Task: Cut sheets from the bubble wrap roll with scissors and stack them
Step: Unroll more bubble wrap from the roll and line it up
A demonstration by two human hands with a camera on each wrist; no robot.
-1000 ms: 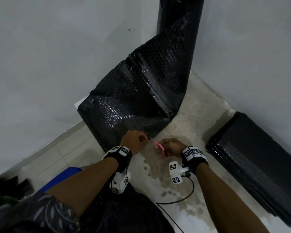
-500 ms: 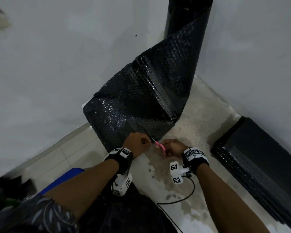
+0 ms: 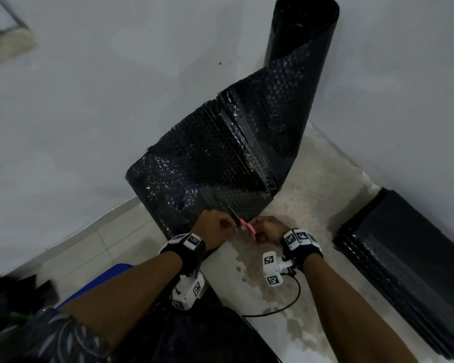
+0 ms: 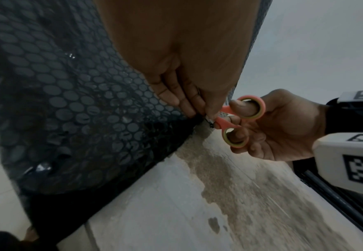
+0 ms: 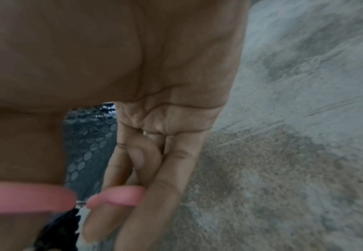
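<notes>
A black bubble wrap roll [image 3: 303,30] stands upright in the corner, and its unrolled sheet [image 3: 220,158] [image 4: 68,110] curves down to the floor in front of me. My left hand [image 3: 215,226] [image 4: 189,101] pinches the sheet's bottom edge. Just to its right, my right hand [image 3: 269,230] [image 4: 272,129] holds pink-handled scissors [image 3: 244,225] [image 4: 236,122] [image 5: 116,197], thumb and fingers through the loops. The blades point up into the sheet's edge beside my left fingers. Part of the blades is hidden by my left hand.
A stack of black cut sheets [image 3: 404,271] lies flat on the floor along the right wall. Grey walls meet in the corner behind the roll. The stained concrete floor [image 3: 312,200] spreads between sheet and stack. A black cable [image 3: 278,310] loops near my right wrist.
Both hands stay at the sheet's bottom edge with the scissors between them. The head view has tilted up, showing more of the roll's top.
</notes>
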